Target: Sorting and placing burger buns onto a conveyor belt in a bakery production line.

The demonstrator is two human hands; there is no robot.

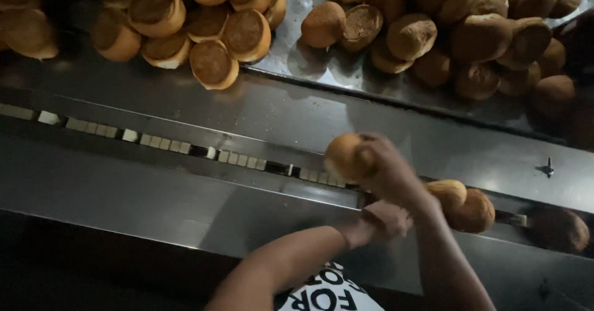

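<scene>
Right hand (387, 172) grips a round, golden-brown bun (346, 156) over the conveyor (185, 147).

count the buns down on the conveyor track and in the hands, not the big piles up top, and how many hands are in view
Buns held in a hand: 1, in the right hand, bun
Buns lying on the conveyor track: 3, two touching and one apart at the right edge
Hands: 2, with the left hand holding nothing that shows
Total: 4 buns, 2 hands

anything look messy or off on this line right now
Mostly crumbs: brown specks dust the steel surface below the heaped round golden buns. Those buns lie jumbled, some flat side up. The right hand holds one bun; nothing looks damaged.
</scene>
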